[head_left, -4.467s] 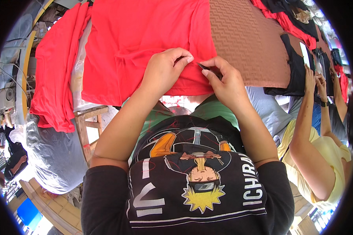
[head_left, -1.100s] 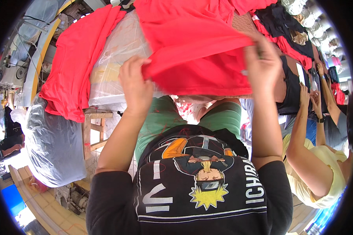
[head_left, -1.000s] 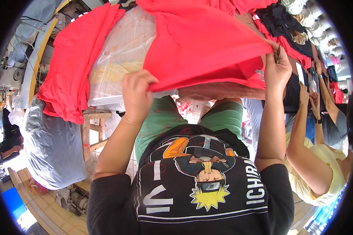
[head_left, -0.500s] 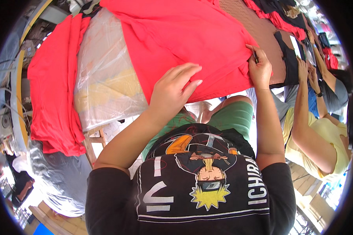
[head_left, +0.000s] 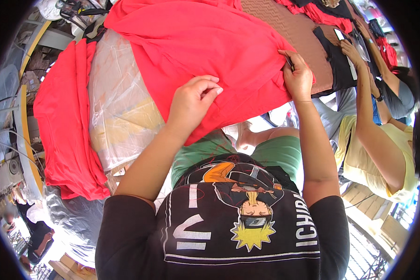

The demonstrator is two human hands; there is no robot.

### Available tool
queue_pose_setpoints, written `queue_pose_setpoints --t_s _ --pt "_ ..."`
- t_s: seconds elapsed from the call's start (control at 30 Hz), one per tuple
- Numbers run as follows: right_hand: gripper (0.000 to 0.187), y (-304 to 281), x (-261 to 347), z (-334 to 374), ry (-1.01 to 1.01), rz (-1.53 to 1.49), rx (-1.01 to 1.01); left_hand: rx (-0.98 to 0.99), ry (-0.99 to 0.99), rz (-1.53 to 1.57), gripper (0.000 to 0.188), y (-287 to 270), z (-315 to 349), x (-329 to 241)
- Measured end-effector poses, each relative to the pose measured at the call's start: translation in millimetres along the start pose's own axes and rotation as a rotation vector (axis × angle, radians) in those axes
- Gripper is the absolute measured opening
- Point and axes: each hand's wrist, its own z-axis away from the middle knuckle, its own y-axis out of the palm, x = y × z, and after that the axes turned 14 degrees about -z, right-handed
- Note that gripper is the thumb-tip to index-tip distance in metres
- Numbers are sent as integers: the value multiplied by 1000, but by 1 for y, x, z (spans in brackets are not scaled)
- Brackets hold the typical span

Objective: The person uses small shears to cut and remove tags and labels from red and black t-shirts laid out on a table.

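A wide piece of red cloth (head_left: 196, 51) covers the middle of the table, and its near edge hangs toward my lap. Over its near left part, my left hand (head_left: 194, 100) is closed, thumb and index fingertips together; anything pinched there is too small to make out. At the right edge of the cloth, my right hand (head_left: 297, 78) is curled, its fingertips against the fabric. Inside its grip shows a small dark tool (head_left: 290, 63), mostly hidden by the fingers.
Left of the cloth, clear plastic (head_left: 121, 93) wraps the table top, with a folded red garment pile (head_left: 65, 121) beside it. Brown quilted cover (head_left: 270, 23) lies beyond. At right, a person in yellow (head_left: 378, 154) handles black cloth (head_left: 333, 60), with another person farther along.
My left hand has gone from spread fingers to a closed pinch. Both hands sit a little farther left in view, and the cloth's near edge hangs lower.
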Motion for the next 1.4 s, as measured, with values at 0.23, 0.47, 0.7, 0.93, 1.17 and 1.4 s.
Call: queue_pose_setpoints --t_s 0.23,0.47,0.7,0.93,1.17,1.4 --pt "23 -1 -17 -7 -84 -24 -7 -169 308 -695 41 4 55 -19" --pt "22 -27 18 11 -137 -62 89 -98 209 -546 19 -61 79 -13" --pt "25 -42 44 5 -60 40 241 -127 195 -642 21 -59 76 -13" --pt "27 30 117 10 -19 -409 447 -289 125 -527 29 -11 37 5" --pt "16 69 101 33 40 -629 593 -358 126 -385 19 -4 36 21" --pt "17 62 108 29 -30 -539 672 -291 -111 -208 15 -12 37 11"
